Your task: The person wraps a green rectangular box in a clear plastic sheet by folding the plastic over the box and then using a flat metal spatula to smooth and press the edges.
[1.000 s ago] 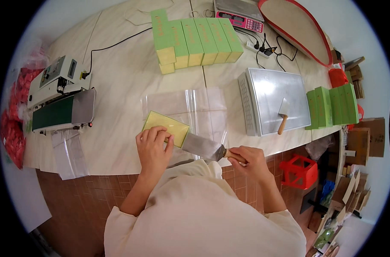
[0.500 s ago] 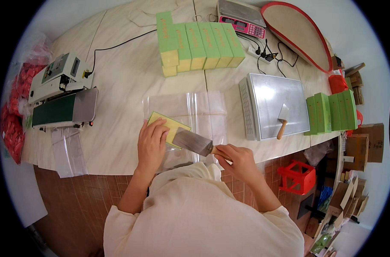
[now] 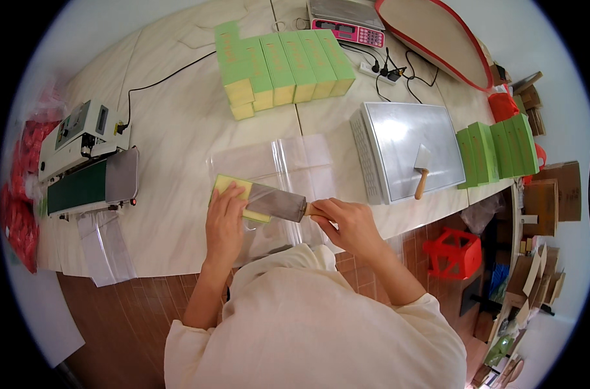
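Observation:
My left hand grips a yellow box with green edges, its fingers lying across the top. In my right hand is the wooden handle of a scraper with a wide, flat metal blade. That blade lies over the right part of the box and hides some of it. Beneath the box, clear plastic sheets are spread on the table. A smaller scraper with a wooden handle rests on a silver hot plate to the right, touched by neither hand.
A row of green and yellow boxes stands at the back, and more green boxes at the right. On the left is a sealing machine. A scale, power strip and red-rimmed tray lie behind the hot plate.
The box has turned slightly in my left hand. My right hand has moved left, and the scraper blade now covers more of the box's far edge. The whole view has shifted a little.

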The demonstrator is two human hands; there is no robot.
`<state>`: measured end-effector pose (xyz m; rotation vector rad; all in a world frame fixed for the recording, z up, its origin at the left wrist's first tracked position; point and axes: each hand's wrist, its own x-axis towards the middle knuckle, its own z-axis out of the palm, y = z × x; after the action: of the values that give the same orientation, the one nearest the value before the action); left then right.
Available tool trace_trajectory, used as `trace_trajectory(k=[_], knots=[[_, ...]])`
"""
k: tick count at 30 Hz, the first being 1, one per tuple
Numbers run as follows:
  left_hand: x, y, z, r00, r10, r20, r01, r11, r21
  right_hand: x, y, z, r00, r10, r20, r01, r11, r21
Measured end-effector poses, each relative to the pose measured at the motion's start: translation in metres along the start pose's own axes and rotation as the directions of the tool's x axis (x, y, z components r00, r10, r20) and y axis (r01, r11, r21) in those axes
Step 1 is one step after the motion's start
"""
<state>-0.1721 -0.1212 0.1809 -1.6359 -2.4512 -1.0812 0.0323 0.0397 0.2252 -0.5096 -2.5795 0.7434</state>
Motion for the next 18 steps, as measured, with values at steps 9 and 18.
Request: trace_trajectory(k=[9, 18], knots=[[-0.003, -0.003, 0.001, 0.999, -0.030, -0.024, 0.029, 0.999, -0.037, 0.000, 0.003, -0.008, 0.983, 0.132, 0.130, -0.152, 0.975, 0.164], [-0.003, -0.002, -0.004, 0.999, -0.001, -0.047, -0.002, 0.997, -0.071, -0.020, 0.015, -0.039, 0.921, 0.347, 0.179, -0.386, 0.879, 0.280]])
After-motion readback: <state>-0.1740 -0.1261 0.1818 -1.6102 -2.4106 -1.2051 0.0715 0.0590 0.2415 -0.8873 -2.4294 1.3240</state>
